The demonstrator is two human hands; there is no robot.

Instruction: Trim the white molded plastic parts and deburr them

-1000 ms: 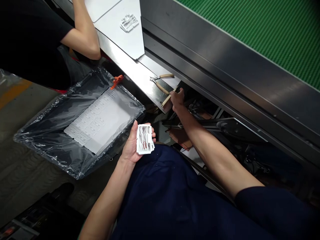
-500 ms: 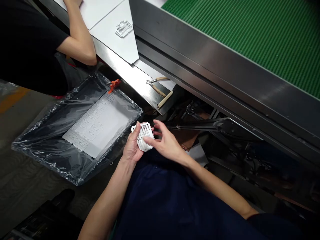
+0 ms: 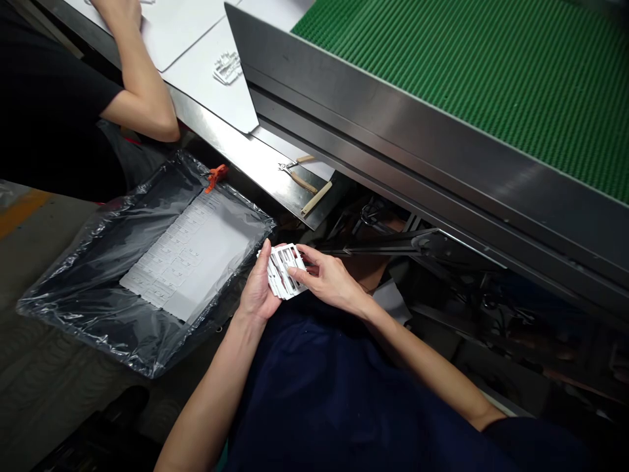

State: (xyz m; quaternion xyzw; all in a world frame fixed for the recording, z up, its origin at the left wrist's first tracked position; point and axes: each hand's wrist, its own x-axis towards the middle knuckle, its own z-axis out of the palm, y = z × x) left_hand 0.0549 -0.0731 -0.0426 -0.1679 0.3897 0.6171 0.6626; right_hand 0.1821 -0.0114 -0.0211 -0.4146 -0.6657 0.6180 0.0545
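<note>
My left hand grips a small stack of white plastic frames above my lap, thumb on the left edge. Fingers of my right hand pinch the top frame of that stack on its right side. To the left stands a bin lined with clear plastic film, with a white sheet of moulded parts lying flat inside. Small cutters with tan handles lie on the steel shelf beyond my hands.
Another person in a black shirt sits at the upper left, a forearm resting on the white work surface, where another white part lies. A green conveyor belt runs along the upper right. An orange clip holds the bin's film.
My right hand has left the cutters on the steel shelf and come down to the stack of frames in my left hand, where it now pinches the top frame.
</note>
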